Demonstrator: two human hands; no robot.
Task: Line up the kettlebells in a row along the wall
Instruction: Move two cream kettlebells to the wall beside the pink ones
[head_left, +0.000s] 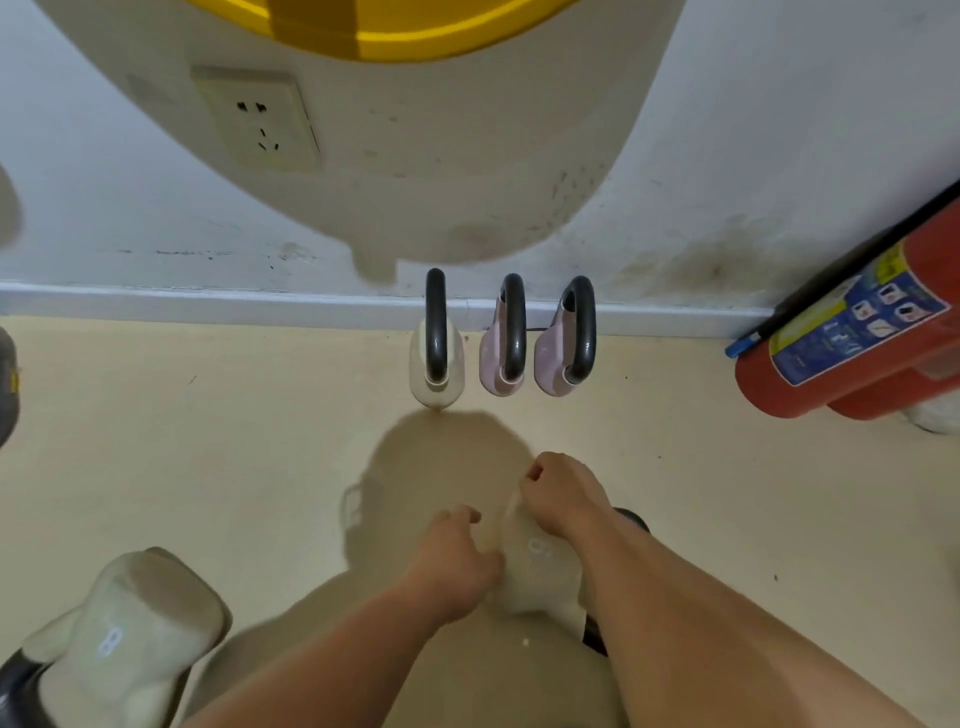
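White wall (779, 104) fills the upper half, stained low on the right, and meets the cream floor (208, 441) along a pale baseboard (208, 301). A yellow brim (415, 31) cuts across the top edge, and a broad shadow covers the wall below it. A red fire extinguisher (852, 343) leans at the right edge, well apart from the row and not in the way.

Near the bottom left corner the lying kettlebell (130, 623), cream with an 8 on its side, is tipped over on the floor with its black handle towards the corner. The near kettlebell (540, 571), also cream and blurred, sits between the forearms well short of the wall, with its dark handle showing beside the right forearm. The left hand (452, 561) is curled against its left flank. The right hand (563, 499) is curled over its far end. I cannot tell whether either hand is clamped on it.

Three stand upright against the baseboard, just beside one another with their handles end-on: the cream row kettlebell (436, 364), the middle pink kettlebell (501, 358) and the right pink kettlebell (563, 353). Open floor lies between them and the hands. A wall socket (260, 124) sits high on the left.
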